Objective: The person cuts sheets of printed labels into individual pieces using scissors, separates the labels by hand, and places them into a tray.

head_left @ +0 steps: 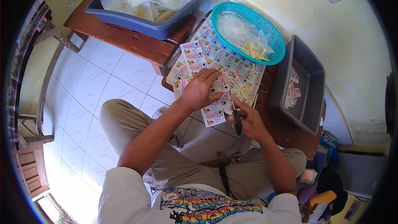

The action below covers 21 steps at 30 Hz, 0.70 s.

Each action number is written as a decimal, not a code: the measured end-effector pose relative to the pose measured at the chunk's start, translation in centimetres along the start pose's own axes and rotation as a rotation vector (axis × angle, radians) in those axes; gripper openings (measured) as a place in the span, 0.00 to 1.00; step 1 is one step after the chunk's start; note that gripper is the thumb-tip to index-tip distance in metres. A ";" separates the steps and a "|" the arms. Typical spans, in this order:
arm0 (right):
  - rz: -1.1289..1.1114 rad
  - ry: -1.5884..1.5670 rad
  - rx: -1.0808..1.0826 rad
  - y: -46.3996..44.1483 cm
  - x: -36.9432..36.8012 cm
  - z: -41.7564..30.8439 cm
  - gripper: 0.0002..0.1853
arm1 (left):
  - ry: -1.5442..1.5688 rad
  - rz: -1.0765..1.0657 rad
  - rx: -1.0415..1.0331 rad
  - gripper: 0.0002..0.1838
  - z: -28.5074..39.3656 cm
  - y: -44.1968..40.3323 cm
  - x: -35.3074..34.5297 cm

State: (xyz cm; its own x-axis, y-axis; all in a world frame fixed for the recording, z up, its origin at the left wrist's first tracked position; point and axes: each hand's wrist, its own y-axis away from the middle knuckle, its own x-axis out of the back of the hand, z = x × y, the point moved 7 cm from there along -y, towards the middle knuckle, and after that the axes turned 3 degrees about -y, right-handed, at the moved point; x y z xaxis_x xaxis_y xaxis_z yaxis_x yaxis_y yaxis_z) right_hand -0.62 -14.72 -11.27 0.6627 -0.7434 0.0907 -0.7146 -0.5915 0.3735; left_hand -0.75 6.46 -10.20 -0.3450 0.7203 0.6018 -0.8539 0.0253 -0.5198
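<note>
My left hand [199, 89] rests over a strip of printed labels [213, 114], its fingers pressing or holding the paper. My right hand [248, 120] is closed around black-handled scissors [237, 121], whose blades point away from me along the strip's right edge. Another printed strip [193, 58] lies just beyond my left hand, on a surface covered with printed label sheets [211, 37]. Thin yellowish paper offcuts [244, 93] are scattered right of the scissors. The exact contact of the left fingertips is partly hidden.
A turquoise basket [218, 31] holds clear plastic bags and yellow offcuts. At right, a grey tub [309, 87] contains cut labels [292, 93]. A blue-grey tub [163, 29] of plastic sheets stands on a wooden bench [124, 43]. Another person [331, 195] is at lower right.
</note>
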 end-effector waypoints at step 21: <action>0.143 0.690 0.344 0.3 0.7 -2.5 0.44 | -0.182 0.003 0.057 0.33 -0.7 -0.8 -0.5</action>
State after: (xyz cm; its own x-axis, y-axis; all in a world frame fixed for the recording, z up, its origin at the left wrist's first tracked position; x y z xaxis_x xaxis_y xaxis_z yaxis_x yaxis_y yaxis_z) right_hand 0.19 -14.60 -8.79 0.4680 -0.5241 0.7115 -0.7577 -0.6524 0.0179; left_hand 0.35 6.56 -10.50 -0.4082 0.5831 0.7024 -0.8715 -0.0199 -0.4900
